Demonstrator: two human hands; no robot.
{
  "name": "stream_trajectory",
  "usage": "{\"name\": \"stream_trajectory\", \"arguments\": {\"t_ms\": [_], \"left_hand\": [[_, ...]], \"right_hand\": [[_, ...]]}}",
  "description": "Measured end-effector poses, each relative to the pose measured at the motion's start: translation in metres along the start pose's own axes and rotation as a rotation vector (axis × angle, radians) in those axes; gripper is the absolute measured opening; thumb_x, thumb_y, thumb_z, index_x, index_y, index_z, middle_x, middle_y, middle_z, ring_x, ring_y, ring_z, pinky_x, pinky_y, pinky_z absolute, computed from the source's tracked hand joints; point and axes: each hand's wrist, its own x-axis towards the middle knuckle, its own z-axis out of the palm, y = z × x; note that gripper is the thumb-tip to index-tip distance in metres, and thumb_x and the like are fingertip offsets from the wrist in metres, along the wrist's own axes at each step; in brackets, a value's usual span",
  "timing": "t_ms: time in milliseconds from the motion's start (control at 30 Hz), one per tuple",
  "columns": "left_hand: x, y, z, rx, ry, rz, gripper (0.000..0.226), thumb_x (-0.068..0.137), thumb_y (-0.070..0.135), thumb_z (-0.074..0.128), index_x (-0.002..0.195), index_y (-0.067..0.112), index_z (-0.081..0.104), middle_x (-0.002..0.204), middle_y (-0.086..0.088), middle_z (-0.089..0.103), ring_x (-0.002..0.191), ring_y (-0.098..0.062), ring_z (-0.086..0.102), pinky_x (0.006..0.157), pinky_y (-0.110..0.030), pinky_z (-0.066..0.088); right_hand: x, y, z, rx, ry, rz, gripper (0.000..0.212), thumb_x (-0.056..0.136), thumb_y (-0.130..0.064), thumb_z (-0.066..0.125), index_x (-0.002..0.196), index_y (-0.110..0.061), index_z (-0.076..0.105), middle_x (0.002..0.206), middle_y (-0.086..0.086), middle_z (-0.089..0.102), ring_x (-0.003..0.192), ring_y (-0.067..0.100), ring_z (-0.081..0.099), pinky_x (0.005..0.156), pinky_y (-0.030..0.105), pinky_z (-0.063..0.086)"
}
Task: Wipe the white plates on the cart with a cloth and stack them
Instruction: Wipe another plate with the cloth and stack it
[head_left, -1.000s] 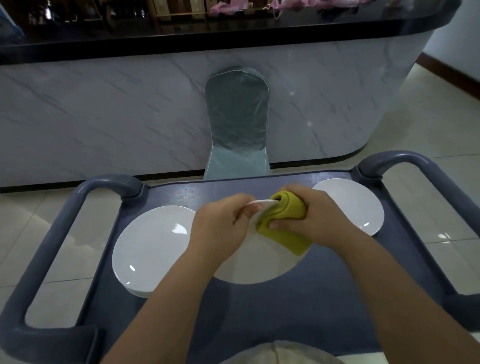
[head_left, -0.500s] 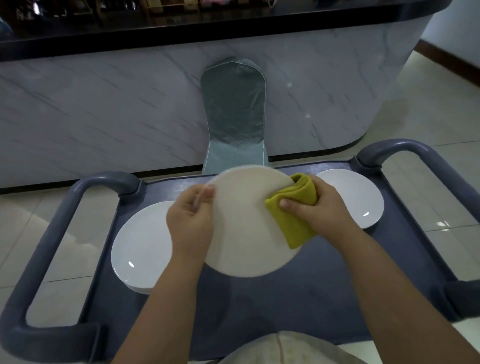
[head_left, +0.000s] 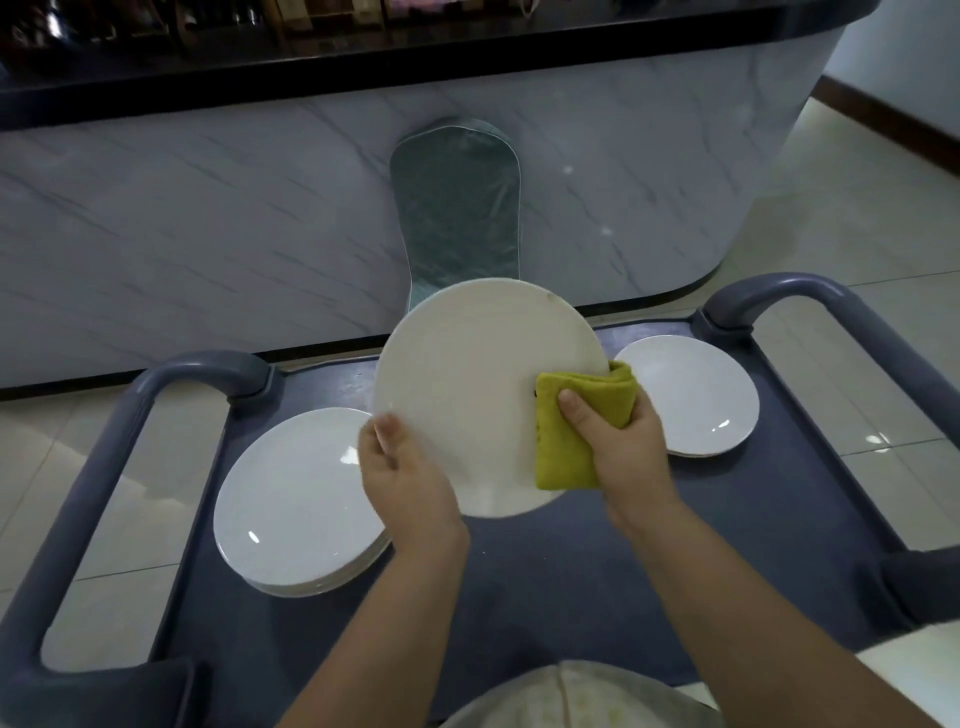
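Restaurant-like: marble counter (head_left: 208, 218), plate cart (head_left: 571, 582).

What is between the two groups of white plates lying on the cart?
Head view: a raised round white plate, gripped by the left hand, and the folded yellow-green cloth in the right hand.

Left hand (head_left: 408, 486), right hand (head_left: 626, 457): bare, forearms bare to frame edge. Short thumbnail on right. Pale beige garment (head_left: 571, 696) at bottom centre, vertical seam down middle.
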Motion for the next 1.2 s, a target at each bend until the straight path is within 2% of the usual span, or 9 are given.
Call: {"name": "stream_trajectory", "arguments": {"t_ms": [167, 333, 433, 567, 767, 833, 1000, 1133, 1200], "left_hand": [[0.032, -0.020, -0.021, 0.227, -0.306, 0.033, 0.018, 0.095, 0.041, 0.055, 0.101, 0.025, 0.062, 0.092, 0.006, 0.069, 0.087, -0.014, 0.064, 0.077, -0.027, 0.051], [0.048, 0.027, -0.014, 0.593, -0.657, 0.578, 0.029, 0.090, 0.047, 0.057, 0.117, 0.034, 0.056, 0.109, 0.017, 0.062, 0.098, 0.002, 0.058, 0.079, -0.016, 0.046], [0.044, 0.043, 0.002, 0.755, -0.731, 0.714, 0.022, 0.089, 0.053, 0.047, 0.097, 0.037, 0.061, 0.080, 0.018, 0.064, 0.078, -0.004, 0.057, 0.068, -0.026, 0.046], [0.036, 0.049, 0.002, 0.428, -0.556, 0.590, 0.024, 0.093, 0.031, 0.061, 0.070, 0.036, 0.065, 0.063, 0.019, 0.063, 0.061, 0.000, 0.055, 0.056, -0.015, 0.041], [0.022, 0.014, 0.003, 0.121, -0.046, 0.088, 0.026, 0.098, 0.037, 0.051, 0.077, 0.027, 0.064, 0.075, 0.013, 0.062, 0.071, -0.006, 0.055, 0.063, -0.019, 0.044], [0.020, 0.010, 0.004, 0.079, -0.037, 0.073, 0.025, 0.098, 0.037, 0.052, 0.081, 0.026, 0.066, 0.077, 0.013, 0.064, 0.069, -0.001, 0.056, 0.060, -0.013, 0.045], [-0.002, -0.006, 0.018, -0.143, 0.004, -0.155, 0.024, 0.101, 0.039, 0.044, 0.090, 0.026, 0.062, 0.085, 0.013, 0.067, 0.076, -0.003, 0.064, 0.064, -0.016, 0.050], [-0.001, -0.019, 0.008, -0.108, -0.165, -0.200, 0.017, 0.100, 0.036, 0.048, 0.098, 0.026, 0.062, 0.098, 0.006, 0.071, 0.099, -0.018, 0.067, 0.087, -0.038, 0.055], [0.017, -0.013, -0.006, 0.023, -0.286, -0.068, 0.017, 0.095, 0.036, 0.057, 0.108, 0.026, 0.060, 0.103, 0.004, 0.069, 0.101, -0.019, 0.065, 0.093, -0.046, 0.053]], "right_hand": [[0.011, 0.008, -0.017, -0.087, 0.127, 0.008, 0.029, 0.075, -0.020, 0.080, 0.099, -0.023, 0.064, 0.092, -0.009, 0.070, 0.086, 0.009, 0.066, 0.080, 0.032, 0.056], [0.011, -0.032, -0.027, -0.464, -0.198, -0.231, 0.032, 0.071, -0.021, 0.084, 0.093, -0.033, 0.064, 0.082, -0.021, 0.068, 0.077, -0.007, 0.061, 0.068, 0.010, 0.047], [0.007, -0.052, -0.013, -0.636, -0.341, -0.332, 0.032, 0.071, -0.028, 0.085, 0.092, -0.038, 0.063, 0.086, -0.025, 0.065, 0.082, -0.006, 0.059, 0.067, 0.007, 0.044], [0.009, -0.070, -0.006, -0.588, -0.304, -0.351, 0.036, 0.067, -0.036, 0.085, 0.098, -0.034, 0.066, 0.092, -0.018, 0.068, 0.087, 0.001, 0.062, 0.073, 0.015, 0.049], [-0.009, -0.010, 0.006, 0.011, 0.181, -0.011, 0.033, 0.070, -0.036, 0.080, 0.098, -0.026, 0.064, 0.093, -0.010, 0.072, 0.089, 0.010, 0.067, 0.085, 0.035, 0.056], [-0.010, 0.005, 0.008, 0.153, 0.209, 0.118, 0.036, 0.072, -0.031, 0.079, 0.104, -0.025, 0.064, 0.097, -0.007, 0.073, 0.095, 0.015, 0.068, 0.086, 0.038, 0.056], [-0.010, 0.020, 0.021, 0.262, 0.313, 0.113, 0.046, 0.068, -0.039, 0.078, 0.109, -0.026, 0.062, 0.105, -0.006, 0.071, 0.094, 0.010, 0.068, 0.087, 0.035, 0.055], [-0.001, 0.014, 0.007, 0.210, 0.262, 0.090, 0.043, 0.075, -0.028, 0.078, 0.114, -0.017, 0.063, 0.101, -0.005, 0.072, 0.093, 0.013, 0.068, 0.083, 0.035, 0.057], [0.009, -0.005, -0.015, 0.072, 0.187, -0.029, 0.036, 0.075, -0.025, 0.077, 0.108, -0.018, 0.064, 0.094, -0.008, 0.071, 0.089, 0.010, 0.067, 0.080, 0.030, 0.057]]}}
